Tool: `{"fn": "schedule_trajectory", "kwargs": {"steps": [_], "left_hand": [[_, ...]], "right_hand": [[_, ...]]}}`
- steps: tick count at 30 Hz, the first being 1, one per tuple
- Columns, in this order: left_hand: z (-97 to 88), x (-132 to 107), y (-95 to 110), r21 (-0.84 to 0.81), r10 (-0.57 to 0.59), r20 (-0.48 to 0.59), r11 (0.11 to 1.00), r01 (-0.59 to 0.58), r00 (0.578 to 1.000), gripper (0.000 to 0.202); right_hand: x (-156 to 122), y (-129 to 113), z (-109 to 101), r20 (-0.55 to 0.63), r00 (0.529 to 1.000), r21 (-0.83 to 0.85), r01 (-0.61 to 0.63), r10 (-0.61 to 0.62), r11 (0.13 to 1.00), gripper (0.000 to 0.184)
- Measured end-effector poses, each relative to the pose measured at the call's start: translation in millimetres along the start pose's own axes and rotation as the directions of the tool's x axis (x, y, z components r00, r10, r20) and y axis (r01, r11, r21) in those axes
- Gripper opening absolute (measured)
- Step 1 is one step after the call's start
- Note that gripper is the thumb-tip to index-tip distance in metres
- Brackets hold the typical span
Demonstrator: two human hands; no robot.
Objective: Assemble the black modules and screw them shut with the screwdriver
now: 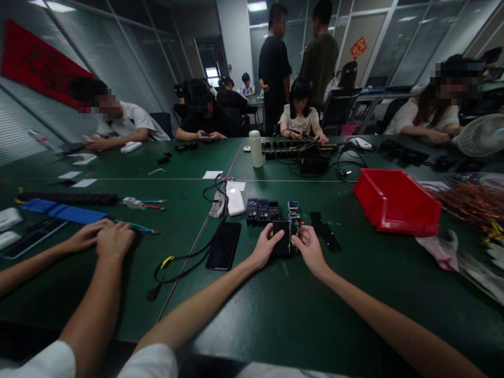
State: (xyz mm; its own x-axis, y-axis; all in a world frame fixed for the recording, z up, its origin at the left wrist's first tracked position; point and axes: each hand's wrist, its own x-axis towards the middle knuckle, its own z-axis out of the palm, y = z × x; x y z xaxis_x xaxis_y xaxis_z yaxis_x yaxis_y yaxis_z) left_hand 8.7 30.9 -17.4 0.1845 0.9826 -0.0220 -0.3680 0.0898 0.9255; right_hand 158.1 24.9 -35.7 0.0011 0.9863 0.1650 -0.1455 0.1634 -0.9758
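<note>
My left hand (pixel 266 247) is closed around a black plastic housing (pixel 281 240), thumb lying across its near face. In my right hand (pixel 312 251), the fingers pinch the edge of a green circuit board (pixel 293 227) with a small display (pixel 293 205) at its far end. Board and housing are held side by side just above the table; whether they are joined I cannot tell. Behind my left hand stand several black modules (pixel 263 210) in a row. Right of my right hand lie flat black pieces (pixel 325 231).
A black phone (pixel 223 245), a white power bank (pixel 235 201) and a black cable (pixel 185 275) lie to the left. The red bin (pixel 397 210) stands to the right, near copper-coloured wires (pixel 468 199). At far left rest another person's hands (pixel 112 239). A pale bottle (pixel 255 149) stands ahead.
</note>
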Motion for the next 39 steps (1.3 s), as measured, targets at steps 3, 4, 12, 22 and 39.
{"fn": "schedule_trajectory", "kwargs": {"steps": [3, 4, 12, 22, 39], "left_hand": [[-0.6, -0.3, 0.6, 0.011, 0.003, 0.019, 1.000, -0.003, 1.000, 0.041], [-0.7, -0.6, 1.0, 0.015, 0.003, 0.029, 1.000, -0.004, 1.000, 0.041], [-2.3, -0.5, -0.7, 0.090, 0.028, 0.057, 0.995, -0.033, 0.998, 0.051], [-2.3, -0.8, -1.0, 0.126, 0.030, 0.051, 0.991, -0.036, 0.998, 0.051], [-2.5, 0.7, -2.8, 0.034, 0.025, -0.046, 0.999, -0.023, 0.999, 0.044]], "right_hand": [[-0.2, 0.5, -0.4, -0.003, 1.000, 0.001, -0.003, 0.003, 1.000, 0.032], [-0.2, 0.5, -0.5, -0.002, 1.000, 0.000, -0.004, 0.004, 1.000, 0.032], [-0.5, -0.8, -0.5, 0.014, 1.000, -0.020, -0.009, 0.009, 1.000, 0.032], [-1.4, -0.6, 0.3, 0.033, 0.999, -0.030, -0.017, 0.018, 0.999, 0.033], [-4.1, -6.3, 4.9, 0.048, 0.997, -0.034, -0.056, 0.057, 0.998, 0.037]]}}
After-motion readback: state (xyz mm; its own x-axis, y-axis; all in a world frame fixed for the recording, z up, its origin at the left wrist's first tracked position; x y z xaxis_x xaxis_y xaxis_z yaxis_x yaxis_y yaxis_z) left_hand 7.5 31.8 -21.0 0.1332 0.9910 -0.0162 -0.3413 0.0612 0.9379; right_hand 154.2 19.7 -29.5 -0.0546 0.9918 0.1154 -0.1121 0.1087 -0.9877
